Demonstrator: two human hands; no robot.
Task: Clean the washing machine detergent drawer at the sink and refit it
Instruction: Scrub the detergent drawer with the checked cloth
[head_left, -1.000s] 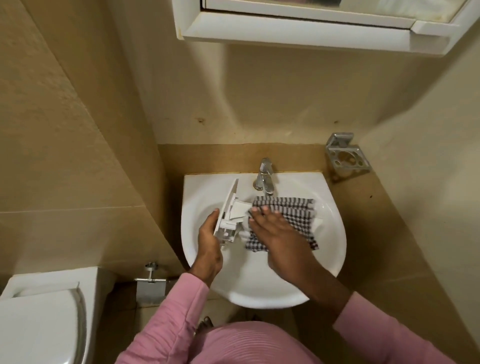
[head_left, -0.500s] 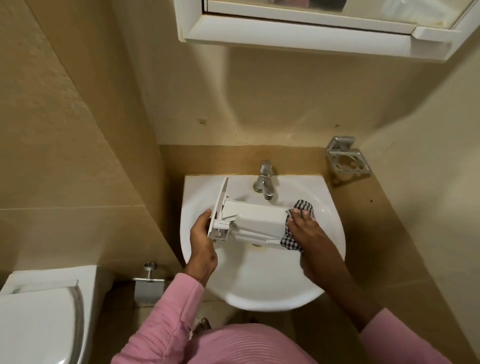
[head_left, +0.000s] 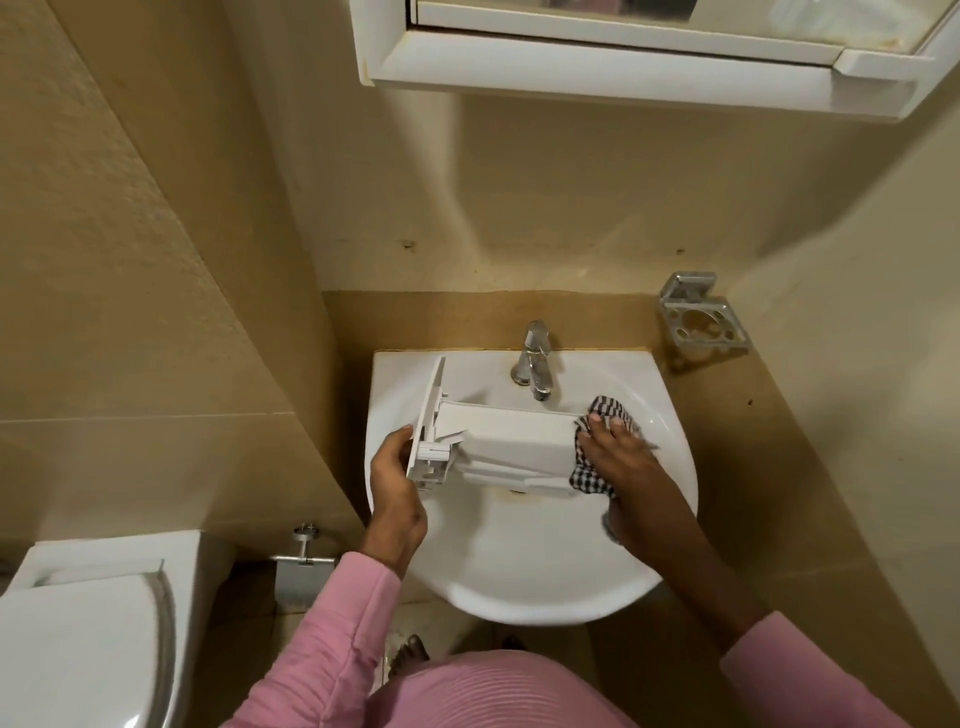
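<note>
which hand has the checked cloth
The right hand, pressing the cloth on the drawer at its far end; the left hand only grips its front panel.

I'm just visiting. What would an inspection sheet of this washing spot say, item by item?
Surface: white sink; no water seen at the tap.
Job's things: drawer held across the basin; checked cloth at its right end.
Clutter: nothing seen.
Hands: left hand grips the drawer's front panel; right hand presses the cloth against the drawer.
Cables: nothing seen.
Surroundings: toilet at left, cabinet above, metal holder on the wall.
</note>
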